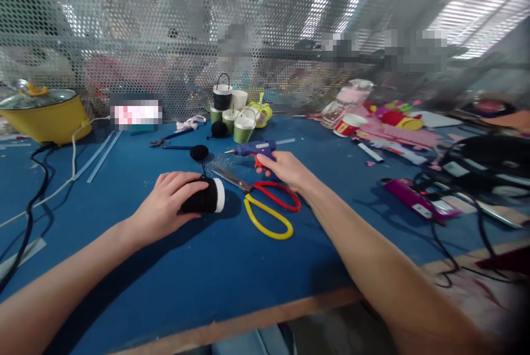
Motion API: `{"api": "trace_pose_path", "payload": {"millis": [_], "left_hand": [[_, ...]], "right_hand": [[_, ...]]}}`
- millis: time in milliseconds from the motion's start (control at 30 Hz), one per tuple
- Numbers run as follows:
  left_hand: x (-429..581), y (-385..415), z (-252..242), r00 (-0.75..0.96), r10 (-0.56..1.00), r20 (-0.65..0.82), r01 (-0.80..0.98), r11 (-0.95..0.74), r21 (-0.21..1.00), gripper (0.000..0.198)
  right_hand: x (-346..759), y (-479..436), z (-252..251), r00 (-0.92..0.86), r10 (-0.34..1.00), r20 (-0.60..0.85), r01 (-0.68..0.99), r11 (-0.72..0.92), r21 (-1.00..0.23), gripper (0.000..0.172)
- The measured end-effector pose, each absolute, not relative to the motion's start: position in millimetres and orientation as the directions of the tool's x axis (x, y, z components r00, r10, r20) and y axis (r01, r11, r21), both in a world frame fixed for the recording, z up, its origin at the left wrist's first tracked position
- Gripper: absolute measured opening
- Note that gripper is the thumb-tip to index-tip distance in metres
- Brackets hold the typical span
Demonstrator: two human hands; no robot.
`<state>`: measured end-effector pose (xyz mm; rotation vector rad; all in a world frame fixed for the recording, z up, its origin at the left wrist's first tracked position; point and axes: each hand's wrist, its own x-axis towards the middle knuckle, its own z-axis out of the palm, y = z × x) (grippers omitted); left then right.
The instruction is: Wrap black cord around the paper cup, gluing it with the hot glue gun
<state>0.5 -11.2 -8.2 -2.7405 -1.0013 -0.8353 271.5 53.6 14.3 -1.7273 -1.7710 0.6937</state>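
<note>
My left hand (169,203) is wrapped round a black cup with a white rim (209,195), which lies on its side with the rim to the right. A strand of black yarn runs from the cup to a small black yarn ball (199,152) just behind it. In my right hand (284,167) is a blue glue gun (254,148), its metal nozzle pointing left and my fingers at its red trigger. Scissors (269,206) with one red and one yellow handle lie partly spread on the table between my hands, blades toward the yarn ball.
Behind stand several small white-rimmed buckets (244,126) beside another black yarn ball (218,129). Pliers (169,139) lie left of them. A yellow pot (49,117) with cords is far left. A purple device (418,200) and a red-and-white cup (350,124) lie right.
</note>
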Motion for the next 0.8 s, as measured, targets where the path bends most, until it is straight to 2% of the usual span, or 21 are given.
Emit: {"api": "trace_pose_path", "payload": {"millis": [67, 200, 300, 367, 433, 500, 633, 700, 800], "left_hand": [[1.5, -12.2, -7.9, 0.648, 0.537, 0.54, 0.607, -0.793, 0.06, 0.039], [2.5, -12.7, -7.2, 0.673, 0.496, 0.549, 0.581, -0.813, 0.021, 0.041], [2.8, -12.7, -7.3, 0.674, 0.48, 0.561, 0.575, -0.818, 0.01, 0.041], [3.1, -12.9, -7.9, 0.676, 0.477, 0.562, 0.572, -0.82, 0.009, 0.04], [3.4, -13.5, -8.8, 0.683, 0.47, 0.558, 0.565, -0.825, 0.004, 0.04], [3.8, -14.2, -9.9, 0.693, 0.458, 0.556, 0.556, -0.831, -0.008, 0.041], [4.4, -15.4, -11.5, 0.701, 0.441, 0.56, 0.549, -0.835, -0.029, 0.044], [4.8, -15.9, -11.7, 0.706, 0.433, 0.561, 0.54, -0.841, -0.031, 0.044], [5.8, -17.3, -11.5, 0.702, 0.439, 0.56, 0.541, -0.841, -0.019, 0.045]], "right_hand": [[272.6, 63.5, 7.2, 0.024, 0.999, 0.046, 0.768, 0.011, -0.641, 0.033], [270.9, 71.7, 4.4, 0.074, 0.99, 0.117, 0.858, -0.003, -0.514, 0.026], [259.7, 61.4, 16.7, 0.038, 0.985, 0.165, 0.886, 0.043, -0.462, 0.023], [246.0, 49.1, 27.4, -0.037, 0.987, 0.158, 0.88, 0.107, -0.462, 0.029], [229.8, 37.1, 35.2, -0.16, 0.983, 0.09, 0.839, 0.184, -0.511, 0.042], [214.7, 28.8, 37.2, -0.317, 0.948, -0.005, 0.716, 0.236, -0.657, 0.053], [198.1, 24.5, 27.9, -0.403, 0.902, -0.156, 0.556, 0.106, -0.824, 0.068], [195.8, 24.5, 21.7, -0.459, 0.862, -0.214, 0.413, -0.006, -0.911, 0.068], [194.6, 23.2, 15.8, -0.532, 0.825, -0.191, 0.138, -0.138, -0.981, 0.044]]}}
